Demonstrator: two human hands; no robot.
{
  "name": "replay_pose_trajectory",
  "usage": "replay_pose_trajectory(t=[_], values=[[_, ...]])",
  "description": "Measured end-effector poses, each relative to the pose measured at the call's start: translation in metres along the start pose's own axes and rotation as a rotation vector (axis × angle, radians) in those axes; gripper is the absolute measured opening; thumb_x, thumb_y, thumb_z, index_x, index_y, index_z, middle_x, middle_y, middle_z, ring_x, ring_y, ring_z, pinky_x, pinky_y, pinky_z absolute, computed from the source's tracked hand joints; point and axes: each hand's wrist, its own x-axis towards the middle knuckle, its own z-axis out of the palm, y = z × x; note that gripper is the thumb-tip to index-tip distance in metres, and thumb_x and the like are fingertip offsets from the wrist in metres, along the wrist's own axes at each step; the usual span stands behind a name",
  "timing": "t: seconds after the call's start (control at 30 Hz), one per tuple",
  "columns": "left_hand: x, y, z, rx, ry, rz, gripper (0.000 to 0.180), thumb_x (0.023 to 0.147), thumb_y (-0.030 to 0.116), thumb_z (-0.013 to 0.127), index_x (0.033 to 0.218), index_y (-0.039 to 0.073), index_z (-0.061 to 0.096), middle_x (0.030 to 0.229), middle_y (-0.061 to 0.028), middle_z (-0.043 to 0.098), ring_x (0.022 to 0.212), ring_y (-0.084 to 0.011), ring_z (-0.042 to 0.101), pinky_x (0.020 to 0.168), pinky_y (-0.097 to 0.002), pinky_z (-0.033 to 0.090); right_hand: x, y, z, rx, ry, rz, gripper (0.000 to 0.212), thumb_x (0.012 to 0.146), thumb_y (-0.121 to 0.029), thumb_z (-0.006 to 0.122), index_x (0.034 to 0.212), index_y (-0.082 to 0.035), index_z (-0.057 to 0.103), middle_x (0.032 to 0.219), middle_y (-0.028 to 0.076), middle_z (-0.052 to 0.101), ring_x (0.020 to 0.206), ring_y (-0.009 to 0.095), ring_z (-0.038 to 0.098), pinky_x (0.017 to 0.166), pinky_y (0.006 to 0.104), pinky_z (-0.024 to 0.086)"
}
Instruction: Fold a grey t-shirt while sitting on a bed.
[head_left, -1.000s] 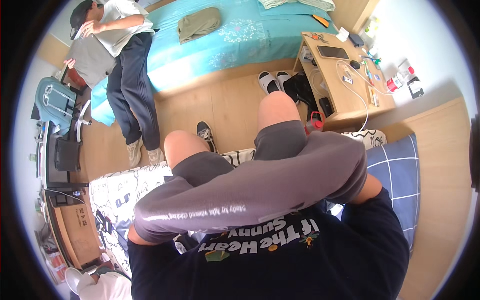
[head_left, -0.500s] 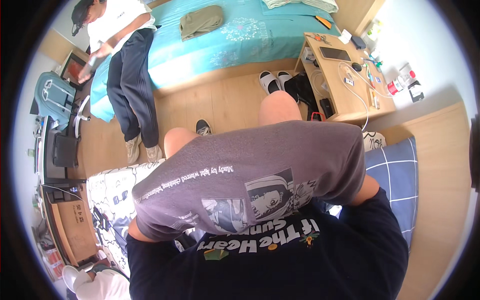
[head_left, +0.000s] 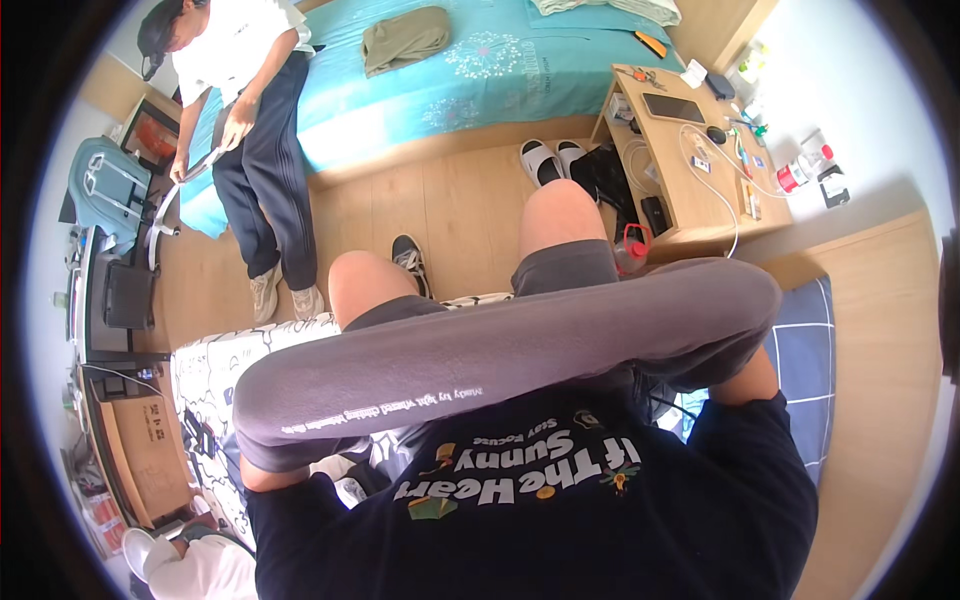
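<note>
A grey-purple printed T-shirt (head_left: pixel 500 340) stretches across my lap, bunched into a wide band between my arms. My left forearm (head_left: pixel 275 478) goes into the shirt at its left end, and my right forearm (head_left: pixel 750 382) into its right end. Both my hands are hidden inside the cloth, so their fingers do not show. I wear a black T-shirt (head_left: pixel 540 530) with printed lettering. My bare knees and dark shorts (head_left: pixel 565 268) show beyond the grey shirt.
I sit on a bed with a patterned sheet (head_left: pixel 205 370) and blue checked pillow (head_left: pixel 810 350). At far left a person (head_left: pixel 235 60) holds a pale strip. A desk (head_left: pixel 675 150) with phone and cables stands right; a turquoise bed (head_left: pixel 400 90) lies opposite.
The grey T-shirt has drawn nearer my body and bunched up; its picture print no longer shows. My shorts and a red-handled bottle have come into sight. The other person's hands have lowered.
</note>
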Motion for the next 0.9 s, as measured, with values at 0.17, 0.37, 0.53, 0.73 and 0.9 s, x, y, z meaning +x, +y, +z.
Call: replay_pose_trajectory(t=[0.17, 0.37, 0.53, 0.73, 0.9], values=[[-0.019, -0.021, -0.028, -0.084, 0.05, -0.124, 0.056, 0.096, 0.041, 0.048, 0.134, 0.0, 0.043, 0.132, -0.0138, 0.052, 0.119, -0.0242, 0.052, 0.099, -0.0366, 0.042, -0.021, 0.016, -0.025, 0.096, 0.111, 0.068, 0.041, 0.097, -0.027, 0.047, 0.127, 0.0, 0.049, 0.124, 0.018, 0.056, 0.114, 0.026, 0.054, 0.103, 0.0418, 0.04], [-0.051, -0.076, -0.06, -0.334, 0.296, -0.318, 0.057, 0.096, 0.042, 0.047, 0.134, 0.0, 0.042, 0.132, -0.014, 0.051, 0.12, -0.0244, 0.052, 0.1, -0.0369, 0.042, -0.062, 0.052, -0.09, 0.253, 0.417, 0.142, 0.042, 0.097, -0.028, 0.046, 0.128, 0.0, 0.048, 0.124, 0.018, 0.055, 0.114, 0.027, 0.055, 0.104, 0.0427, 0.04], [-0.078, -0.114, -0.083, -0.755, 0.633, -0.181, 0.058, 0.096, 0.043, 0.047, 0.135, 0.0, 0.042, 0.133, -0.014, 0.051, 0.12, -0.0245, 0.052, 0.1, -0.0372, 0.042, -0.094, 0.093, -0.166, 0.394, 0.686, 0.173, 0.043, 0.097, -0.028, 0.046, 0.128, 0.001, 0.048, 0.125, 0.019, 0.055, 0.114, 0.028, 0.055, 0.104, 0.0434, 0.04], [-0.078, -0.084, -0.082, -1.416, 0.509, 0.245, 0.058, 0.097, 0.043, 0.044, 0.136, 0.001, 0.04, 0.138, -0.0147, 0.047, 0.126, -0.0277, 0.046, 0.107, -0.0426, 0.034, -0.123, 0.137, -0.203, 0.509, 0.788, 0.21, 0.044, 0.097, -0.029, 0.046, 0.129, 0.001, 0.047, 0.126, 0.019, 0.055, 0.114, 0.029, 0.055, 0.104, 0.0442, 0.04], [-0.048, -0.051, -0.067, -0.735, 0.624, 0.084, 0.043, 0.093, 0.021, 0.058, 0.129, 0.0, 0.045, 0.129, -0.013, 0.053, 0.12, -0.0202, 0.05, 0.103, -0.0361, 0.036, -0.141, 0.157, -0.215, 0.576, 0.83, 0.212, 0.045, 0.097, -0.029, 0.045, 0.13, 0.002, 0.047, 0.126, 0.02, 0.055, 0.114, 0.029, 0.055, 0.104, 0.0449, 0.04]])
